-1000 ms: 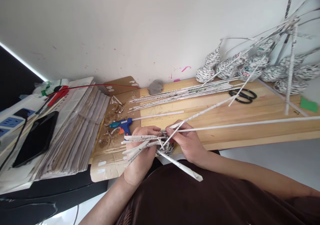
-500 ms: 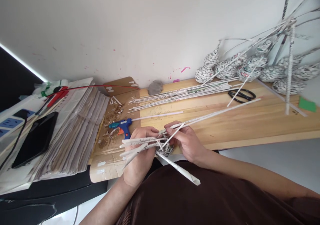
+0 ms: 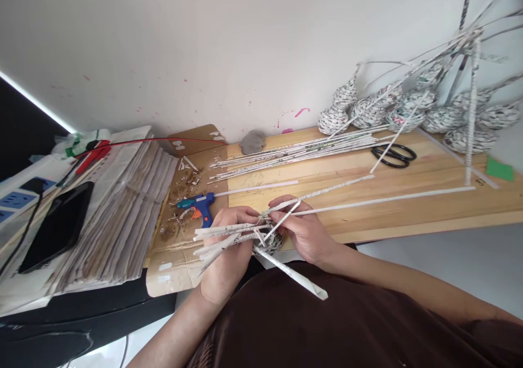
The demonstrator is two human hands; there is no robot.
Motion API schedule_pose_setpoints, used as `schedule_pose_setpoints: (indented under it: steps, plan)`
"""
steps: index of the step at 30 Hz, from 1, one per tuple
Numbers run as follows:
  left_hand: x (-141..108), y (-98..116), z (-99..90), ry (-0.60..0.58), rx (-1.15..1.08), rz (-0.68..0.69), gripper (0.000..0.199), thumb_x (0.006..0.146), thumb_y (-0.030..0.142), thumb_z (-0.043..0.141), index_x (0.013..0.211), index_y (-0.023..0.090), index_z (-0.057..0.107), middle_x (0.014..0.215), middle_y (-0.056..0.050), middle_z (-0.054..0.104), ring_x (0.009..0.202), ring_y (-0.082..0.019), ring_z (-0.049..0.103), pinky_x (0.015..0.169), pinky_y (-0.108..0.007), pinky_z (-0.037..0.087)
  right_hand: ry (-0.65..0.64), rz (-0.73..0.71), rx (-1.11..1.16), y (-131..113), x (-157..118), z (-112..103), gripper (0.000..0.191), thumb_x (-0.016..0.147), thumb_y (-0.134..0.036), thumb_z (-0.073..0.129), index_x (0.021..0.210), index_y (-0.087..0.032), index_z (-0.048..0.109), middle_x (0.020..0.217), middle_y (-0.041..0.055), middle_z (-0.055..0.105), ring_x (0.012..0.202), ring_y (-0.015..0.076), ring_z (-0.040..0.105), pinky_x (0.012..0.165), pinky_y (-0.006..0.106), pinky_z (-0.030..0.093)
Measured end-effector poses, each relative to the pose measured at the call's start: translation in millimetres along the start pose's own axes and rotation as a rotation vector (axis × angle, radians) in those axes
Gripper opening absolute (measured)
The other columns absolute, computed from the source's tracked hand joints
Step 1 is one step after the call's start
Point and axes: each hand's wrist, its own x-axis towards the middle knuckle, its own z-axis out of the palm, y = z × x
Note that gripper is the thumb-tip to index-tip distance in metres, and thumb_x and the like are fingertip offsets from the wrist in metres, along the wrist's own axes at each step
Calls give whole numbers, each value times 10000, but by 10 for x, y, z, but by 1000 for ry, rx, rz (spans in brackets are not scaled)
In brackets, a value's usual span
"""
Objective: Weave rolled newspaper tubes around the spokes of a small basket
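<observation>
A small woven piece of rolled newspaper [image 3: 273, 241] sits between my hands at the table's front edge, with several paper tubes sticking out of it. My left hand [image 3: 229, 248] is closed around its left side, and some tubes lie across that hand. The thumb and fingers of my right hand [image 3: 304, 229] pinch a long thin paper tube [image 3: 388, 200] where it meets the weave; its far end reaches right over the table. Another tube [image 3: 339, 187] slants up right just above it. A wide-ended tube [image 3: 300, 280] points down toward my lap. My left fingertips are partly hidden.
Loose paper tubes [image 3: 294, 155] lie behind my hands, near black scissors [image 3: 394, 155]. Finished woven gourds [image 3: 333, 122] line the back right. A blue glue gun [image 3: 203, 207] lies on cardboard [image 3: 175, 273]. Left are a newspaper stack [image 3: 134, 210], a phone [image 3: 57, 226] and a power strip [image 3: 24, 196].
The long thin tube in my right hand has swung down toward me, away from the tube beside it, and now lies lower and farther right. My left hand has hardly moved.
</observation>
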Motion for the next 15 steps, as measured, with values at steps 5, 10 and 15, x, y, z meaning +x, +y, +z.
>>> schedule_pose_setpoints:
  steps: [5, 10, 15]
  plan:
    - [-15, 11, -8, -6, -2, -30, 72, 898, 174, 698, 884, 226, 651, 979, -22, 711, 933, -181, 711, 837, -349, 578, -53, 10, 45, -2, 0, -4, 244, 680, -295, 878, 874, -206, 759, 631, -44, 649, 543, 78, 556, 517, 200, 401]
    - [-7, 23, -1, -12, 5, -54, 60, 907, 201, 696, 868, 220, 656, 962, -31, 715, 937, -185, 713, 838, -351, 581, -43, -64, -14, -7, -12, -7, 236, 693, -314, 884, 835, -198, 736, 628, -40, 660, 533, 90, 570, 516, 213, 427]
    - [-8, 22, 8, -25, -7, -73, 58, 903, 206, 698, 872, 217, 651, 984, -47, 720, 951, -199, 717, 848, -362, 586, 28, -99, -2, 7, -17, -8, 243, 661, -322, 907, 788, -197, 741, 653, -26, 685, 574, 103, 596, 543, 222, 457]
